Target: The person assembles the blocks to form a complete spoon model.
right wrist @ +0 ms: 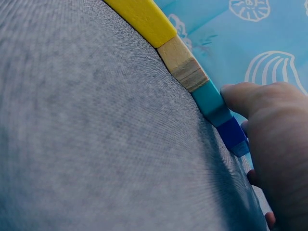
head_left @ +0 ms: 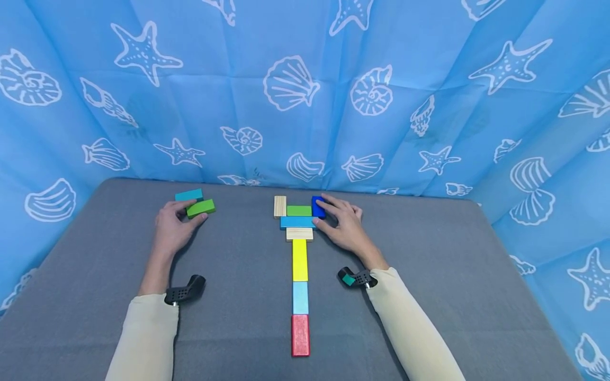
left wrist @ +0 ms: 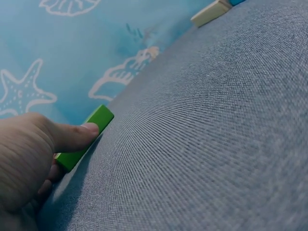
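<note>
On the left of the table my left hand [head_left: 172,225] pinches a green block [head_left: 201,208] between thumb and fingers. Just behind that block lies a teal block [head_left: 189,194]. My right hand [head_left: 347,222] is at the right end of a flat row of blocks, its index finger on a dark blue block [head_left: 318,207] and its thumb by the end of a blue crosswise block [head_left: 297,222]. In the right wrist view the thumb [right wrist: 240,97] is close to the blue block [right wrist: 211,103], and the dark blue block [right wrist: 233,133] lies beside the fingers.
A second green block [head_left: 299,210] and an upright plain wooden block [head_left: 280,207] lie behind the blue one. Toward me run another wooden block [head_left: 299,234], a yellow [head_left: 299,260], a light blue [head_left: 300,298] and a red block [head_left: 300,335]. A shell-print curtain [head_left: 305,132] hangs behind.
</note>
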`<action>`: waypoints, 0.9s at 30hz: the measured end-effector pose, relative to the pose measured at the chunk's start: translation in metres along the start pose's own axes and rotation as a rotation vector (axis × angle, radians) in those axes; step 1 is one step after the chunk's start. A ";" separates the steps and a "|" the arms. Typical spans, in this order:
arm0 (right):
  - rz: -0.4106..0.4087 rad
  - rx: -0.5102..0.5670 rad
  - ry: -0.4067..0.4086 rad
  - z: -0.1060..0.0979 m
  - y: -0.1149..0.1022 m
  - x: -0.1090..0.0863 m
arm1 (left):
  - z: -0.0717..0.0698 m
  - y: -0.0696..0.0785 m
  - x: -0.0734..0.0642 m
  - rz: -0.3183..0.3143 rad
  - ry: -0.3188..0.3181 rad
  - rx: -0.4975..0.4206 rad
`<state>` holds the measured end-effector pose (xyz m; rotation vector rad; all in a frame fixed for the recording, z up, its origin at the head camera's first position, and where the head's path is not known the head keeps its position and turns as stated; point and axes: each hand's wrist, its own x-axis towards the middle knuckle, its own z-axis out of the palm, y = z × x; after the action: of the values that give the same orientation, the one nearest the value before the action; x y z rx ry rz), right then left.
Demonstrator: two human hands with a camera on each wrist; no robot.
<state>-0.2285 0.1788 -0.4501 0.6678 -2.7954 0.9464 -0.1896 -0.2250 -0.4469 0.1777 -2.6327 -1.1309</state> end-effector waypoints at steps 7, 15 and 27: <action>-0.003 0.001 0.005 0.001 -0.001 0.001 | -0.002 0.001 -0.001 -0.016 -0.020 0.005; 0.001 0.006 0.005 0.000 -0.002 0.001 | -0.002 0.001 0.000 -0.013 -0.018 -0.007; 0.008 -0.004 -0.003 0.000 -0.002 0.000 | 0.000 0.001 -0.001 0.008 -0.028 -0.009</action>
<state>-0.2278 0.1779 -0.4489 0.6587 -2.8037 0.9413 -0.1886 -0.2242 -0.4457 0.1500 -2.6495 -1.1512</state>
